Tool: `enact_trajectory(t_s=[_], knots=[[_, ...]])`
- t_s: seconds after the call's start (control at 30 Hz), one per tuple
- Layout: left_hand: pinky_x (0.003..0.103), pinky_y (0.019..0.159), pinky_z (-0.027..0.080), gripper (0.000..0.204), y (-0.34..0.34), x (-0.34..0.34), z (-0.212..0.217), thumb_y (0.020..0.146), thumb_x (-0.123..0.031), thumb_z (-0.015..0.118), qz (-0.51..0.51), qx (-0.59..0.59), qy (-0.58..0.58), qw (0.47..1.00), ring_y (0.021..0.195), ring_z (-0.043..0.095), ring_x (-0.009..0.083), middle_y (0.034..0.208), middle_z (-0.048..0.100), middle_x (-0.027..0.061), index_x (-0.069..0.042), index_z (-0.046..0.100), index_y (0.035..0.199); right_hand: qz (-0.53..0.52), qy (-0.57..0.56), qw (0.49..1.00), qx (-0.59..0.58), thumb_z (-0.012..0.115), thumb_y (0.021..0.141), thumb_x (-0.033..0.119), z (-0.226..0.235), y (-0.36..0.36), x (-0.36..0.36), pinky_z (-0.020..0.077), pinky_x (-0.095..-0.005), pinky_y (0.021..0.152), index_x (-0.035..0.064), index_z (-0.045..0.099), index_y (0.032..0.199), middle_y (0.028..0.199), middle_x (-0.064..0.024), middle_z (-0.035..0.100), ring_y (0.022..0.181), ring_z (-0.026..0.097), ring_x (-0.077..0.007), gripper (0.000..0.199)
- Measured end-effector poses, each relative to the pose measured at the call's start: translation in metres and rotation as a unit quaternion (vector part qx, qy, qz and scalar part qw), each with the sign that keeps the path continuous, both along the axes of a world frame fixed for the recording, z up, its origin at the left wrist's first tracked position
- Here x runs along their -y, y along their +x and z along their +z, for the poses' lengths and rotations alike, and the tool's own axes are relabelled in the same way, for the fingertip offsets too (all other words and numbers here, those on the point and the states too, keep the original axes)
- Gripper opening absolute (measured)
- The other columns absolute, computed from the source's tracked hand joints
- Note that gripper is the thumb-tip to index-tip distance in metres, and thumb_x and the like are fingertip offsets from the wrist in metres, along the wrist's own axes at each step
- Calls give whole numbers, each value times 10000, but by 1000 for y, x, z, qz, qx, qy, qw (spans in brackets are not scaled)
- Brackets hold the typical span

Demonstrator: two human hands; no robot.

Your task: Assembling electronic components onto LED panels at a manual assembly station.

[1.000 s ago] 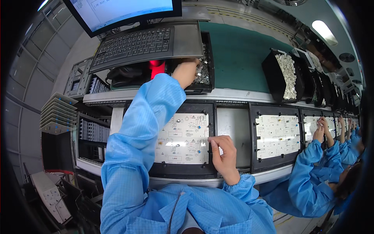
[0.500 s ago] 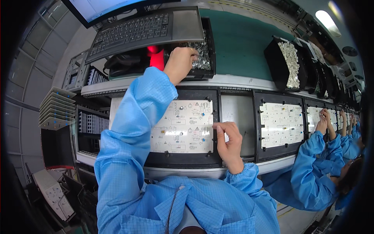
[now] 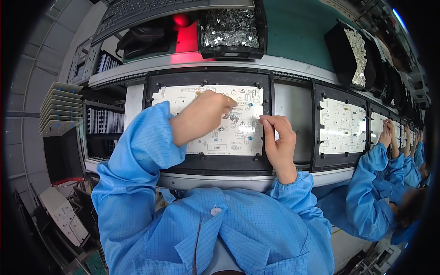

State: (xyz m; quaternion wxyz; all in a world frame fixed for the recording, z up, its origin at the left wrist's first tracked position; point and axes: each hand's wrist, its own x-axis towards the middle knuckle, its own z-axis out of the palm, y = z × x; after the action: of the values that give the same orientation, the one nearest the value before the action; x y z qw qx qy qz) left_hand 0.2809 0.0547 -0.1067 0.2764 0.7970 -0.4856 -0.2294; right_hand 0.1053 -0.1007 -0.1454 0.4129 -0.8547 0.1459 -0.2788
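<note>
My left hand [image 3: 206, 114] is over the white circuit board [image 3: 190, 95], its fingers bunched and slightly blurred. Small shiny metal pieces [image 3: 232, 117] show right at and below those fingertips; whether some lie on the board cannot be made out. The board is printed with outlines and carries a few small blue and yellow components. It sits in a black frame [image 3: 206, 166] with clips round its rim. At the board's right edge is my right hand [image 3: 279, 140], thumb and forefinger drawn together; anything between them is too small to see.
Behind the frame stands a black bin [image 3: 231, 30] of shiny metal pieces, beside a keyboard [image 3: 133, 16]. Another framed board [image 3: 343, 126] lies to the right, with co-workers' hands [image 3: 387, 130] beyond. A black bin of pale parts [image 3: 356, 59] stands back right; stacked boards [image 3: 59, 110] are left.
My left hand has come from the metal-pieces bin down to the board, and metal pieces now show under its fingers. My right hand stays by the board's right edge. The view has shifted.
</note>
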Motion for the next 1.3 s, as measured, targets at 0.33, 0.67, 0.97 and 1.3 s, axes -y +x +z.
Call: enact_trajectory(t_s=[0.33,0.67,0.97,1.3], knots=[[422,889,505,153,-9,-20,-19,870,-65,668,28,68,-16,997,956,648,369,935,702,186,5,712,999,85,-106,987,-84,727,811,0,0,36,-20,505,-409,743,-3,679,939,904,-125,631,852,607,-327,137],[418,833,508,90,-13,-19,-33,866,-47,671,3,112,-40,993,911,641,355,892,675,187,15,655,929,94,-130,984,-83,670,820,-54,-3,26,-10,509,-421,715,-7,643,901,863,-148,637,818,625,-350,97],[429,746,535,91,-3,-57,19,888,-46,648,86,-30,-58,994,793,673,390,842,684,227,28,672,936,13,39,995,-93,652,935,4,-1,8,18,472,-226,647,-13,683,1019,827,-37,678,709,592,-94,91],[258,680,530,94,4,-78,26,909,31,640,158,-93,-60,981,743,662,130,832,713,115,64,693,979,-12,474,877,-80,619,993,76,-34,-2,41,487,-212,709,-27,687,1111,898,-25,668,751,574,-75,171]])
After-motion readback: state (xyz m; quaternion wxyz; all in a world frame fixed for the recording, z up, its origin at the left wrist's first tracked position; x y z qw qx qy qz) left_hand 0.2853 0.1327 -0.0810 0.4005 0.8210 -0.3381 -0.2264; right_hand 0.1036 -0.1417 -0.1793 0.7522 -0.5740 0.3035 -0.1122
